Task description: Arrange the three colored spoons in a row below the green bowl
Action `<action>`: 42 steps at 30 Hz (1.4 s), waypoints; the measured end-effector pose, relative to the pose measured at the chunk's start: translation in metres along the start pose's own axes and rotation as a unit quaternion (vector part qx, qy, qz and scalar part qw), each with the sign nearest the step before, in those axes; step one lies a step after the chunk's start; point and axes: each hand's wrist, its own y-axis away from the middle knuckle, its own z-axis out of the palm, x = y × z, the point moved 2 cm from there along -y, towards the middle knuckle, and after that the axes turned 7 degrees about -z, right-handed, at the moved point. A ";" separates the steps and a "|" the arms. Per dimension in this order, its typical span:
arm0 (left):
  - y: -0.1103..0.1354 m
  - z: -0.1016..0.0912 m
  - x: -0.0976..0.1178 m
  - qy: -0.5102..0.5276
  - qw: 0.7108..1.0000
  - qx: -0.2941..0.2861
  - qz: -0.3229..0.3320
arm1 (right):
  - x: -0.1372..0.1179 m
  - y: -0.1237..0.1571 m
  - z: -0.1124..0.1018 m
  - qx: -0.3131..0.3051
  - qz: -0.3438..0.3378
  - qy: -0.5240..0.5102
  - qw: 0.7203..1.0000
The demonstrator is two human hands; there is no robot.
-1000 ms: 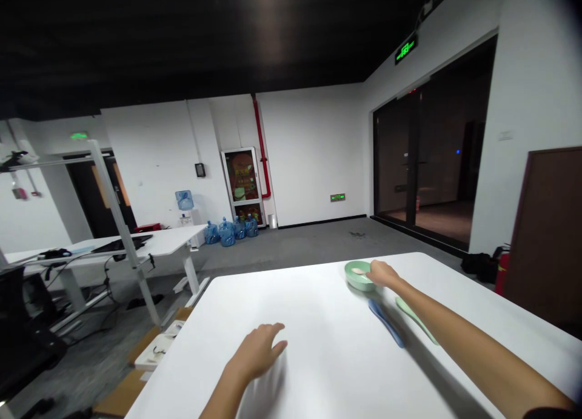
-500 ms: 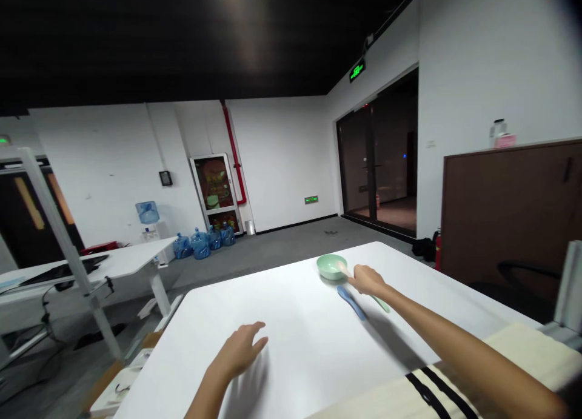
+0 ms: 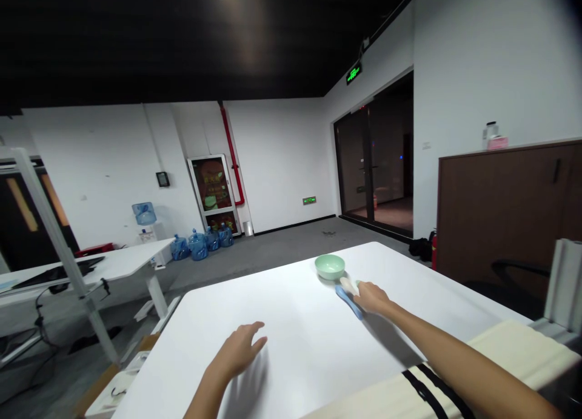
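While the right hand (image 3: 373,298) gripped a pale spoon (image 3: 349,285) beside a blue spoon (image 3: 349,301) and green bowl (image 3: 330,266), the left hand (image 3: 237,350) lay open; lifting the grip clear seemed called for next.

A large white table (image 3: 273,310) with a smooth top spreads across the lower part of the view, its far corner reaching toward the back of the room; a round pale green bowl (image 3: 330,267) sits upright on it near the far edge, right of centre; just in front of the bowl lies a blue spoon (image 3: 346,301), flat on the tabletop and slanting toward the near right, partly hidden from view; a white utensil handle (image 3: 348,284) sits against the blue spoon's upper end, between it and the bowl; a cream cloth (image 3: 509,352) with two black stripes overlaps the table's near right edge, though whether it rests on the table cannot be told.
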 end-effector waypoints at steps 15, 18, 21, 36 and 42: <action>0.002 -0.003 0.005 -0.013 1.000 -0.002 0.005 | 0.008 -0.008 0.023 -0.042 0.019 0.015 0.999; 0.003 -0.004 0.006 -0.014 1.000 -0.002 0.002 | 0.009 -0.010 0.025 -0.046 0.022 0.015 0.999; 0.002 -0.004 0.005 -0.014 1.000 -0.004 -0.001 | 0.010 -0.010 0.025 -0.046 0.025 0.008 0.999; 0.002 -0.004 0.006 -0.007 1.000 -0.002 -0.001 | 0.009 -0.010 0.024 -0.039 0.023 -0.007 0.999; 0.001 -0.002 0.003 -0.009 1.000 -0.005 0.003 | 0.007 -0.010 0.022 -0.037 0.023 -0.005 0.999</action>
